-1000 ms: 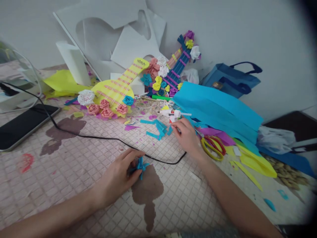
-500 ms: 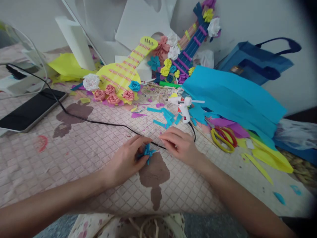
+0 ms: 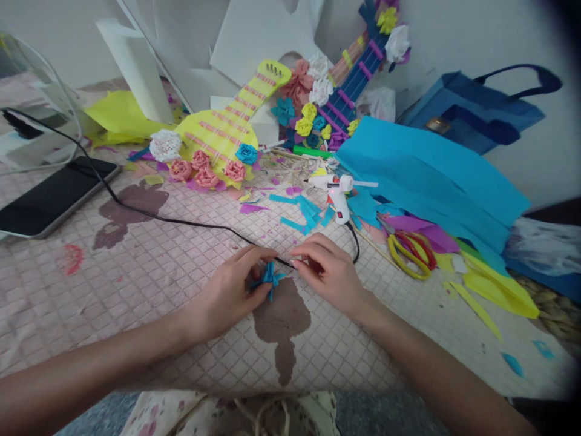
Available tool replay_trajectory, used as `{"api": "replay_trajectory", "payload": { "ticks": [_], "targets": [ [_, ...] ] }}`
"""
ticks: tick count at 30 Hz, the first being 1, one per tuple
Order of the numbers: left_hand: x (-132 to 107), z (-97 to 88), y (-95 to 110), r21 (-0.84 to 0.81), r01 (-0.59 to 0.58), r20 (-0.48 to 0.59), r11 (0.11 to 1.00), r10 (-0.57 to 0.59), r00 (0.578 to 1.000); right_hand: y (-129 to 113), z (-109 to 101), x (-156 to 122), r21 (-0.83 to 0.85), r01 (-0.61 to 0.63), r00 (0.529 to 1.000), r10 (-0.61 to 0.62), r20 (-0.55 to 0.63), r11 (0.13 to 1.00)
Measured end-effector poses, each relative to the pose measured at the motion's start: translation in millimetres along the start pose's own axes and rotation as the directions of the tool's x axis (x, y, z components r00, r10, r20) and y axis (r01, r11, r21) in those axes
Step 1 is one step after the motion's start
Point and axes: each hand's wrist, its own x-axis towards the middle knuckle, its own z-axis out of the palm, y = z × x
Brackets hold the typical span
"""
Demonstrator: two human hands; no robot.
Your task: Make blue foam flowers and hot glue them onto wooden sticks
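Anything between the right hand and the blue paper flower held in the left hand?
Nothing visible. The left hand pinches the blue paper flower. The right hand sits close beside it, with only a bare gap between them. The black cord lies flat along the far edge of that gap and does not seem to block it.

Your blue flower (image 3: 269, 280) is matt, crinkled paper; the cover (image 3: 158, 266) beneath is quilted cloth; your glue gun (image 3: 336, 195) farther off is smooth white plastic (slightly glossy).

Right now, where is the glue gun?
In the head view, the glue gun lies right of centre, beyond the right hand, between blue paper scraps and the scissors.
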Motion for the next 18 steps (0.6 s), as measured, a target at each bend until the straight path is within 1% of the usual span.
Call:
{"api": "replay_trajectory", "payload": {
  "ticks": [3,7,10,12,13,15,18],
  "targets": [
    [-1,-0.1,0,-0.016,0.011,-0.010,1.000,-0.011,1.000,-1,0,2,0.012,-0.069,0.997,0.068,0.025,0.998],
    [-1,-1.4,1,-0.038,0.017,0.001,0.999,-0.017,1.000,-1,7,6,0.016,-0.130,0.988,0.128,0.085,0.991],
    [-1,-2.7,3,-0.048,0.015,0.017,0.999,-0.014,1.000,-1,13,8,0.020,-0.131,0.986,0.128,0.107,0.991],
    [-1,-3.0,4,-0.051,0.009,0.018,0.999,-0.008,1.000,0,13,9,0.016,-0.115,0.988,0.113,0.102,0.993],
    [-1,-3.1,4,-0.053,0.005,0.014,0.999,-0.004,1.000,0,11,9,0.007,-0.109,0.990,0.108,0.087,0.994],
    [-1,-3.1,4,-0.056,0.002,0.004,0.998,-0.002,1.000,0,4,11,-0.027,-0.103,0.994,0.104,0.018,0.994],
    [0,-3.5,5,-0.065,0.017,0.001,0.998,-0.017,1.000,3,-13,12,-0.109,-0.098,0.983,0.079,-0.164,0.989]
  ]
}}
